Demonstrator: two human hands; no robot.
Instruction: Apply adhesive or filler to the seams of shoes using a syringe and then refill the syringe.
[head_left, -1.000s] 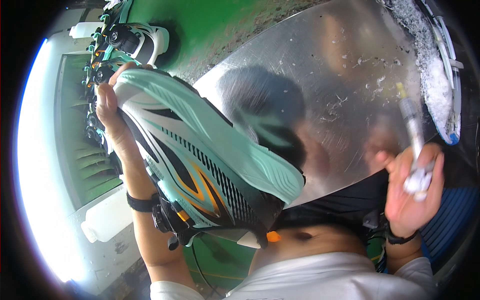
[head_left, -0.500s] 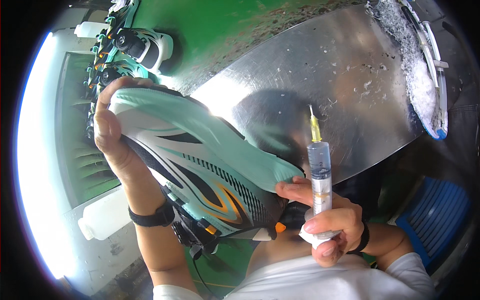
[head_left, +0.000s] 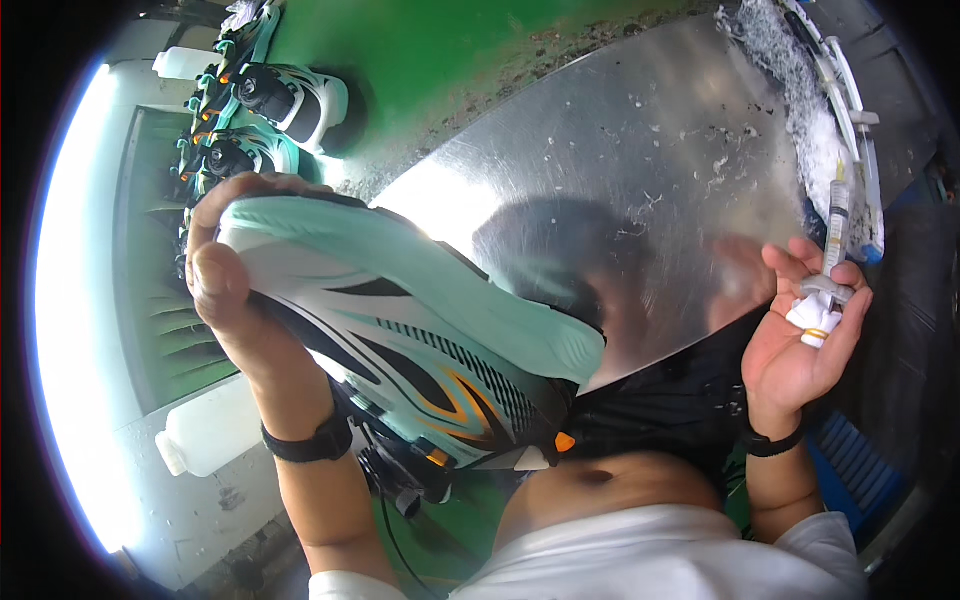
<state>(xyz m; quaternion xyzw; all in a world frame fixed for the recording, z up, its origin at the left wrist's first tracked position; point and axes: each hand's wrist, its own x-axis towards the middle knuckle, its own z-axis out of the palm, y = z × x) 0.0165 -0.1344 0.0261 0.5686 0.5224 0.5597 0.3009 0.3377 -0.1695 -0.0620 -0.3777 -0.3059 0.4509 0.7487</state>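
The left hand (head_left: 225,290) fingers wrap the mint green and white running shoe (head_left: 400,345), lying long toward the right hand (head_left: 800,340), whose fingers pinch a clear plastic syringe (head_left: 835,225)

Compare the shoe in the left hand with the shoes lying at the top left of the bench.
The held shoe is lifted and tilted, mint sole showing, gripped by the left hand. The bench shoes lie untouched on the green surface, openings showing. The held shoe looks far larger, being nearer. Both share mint, white and black colouring.
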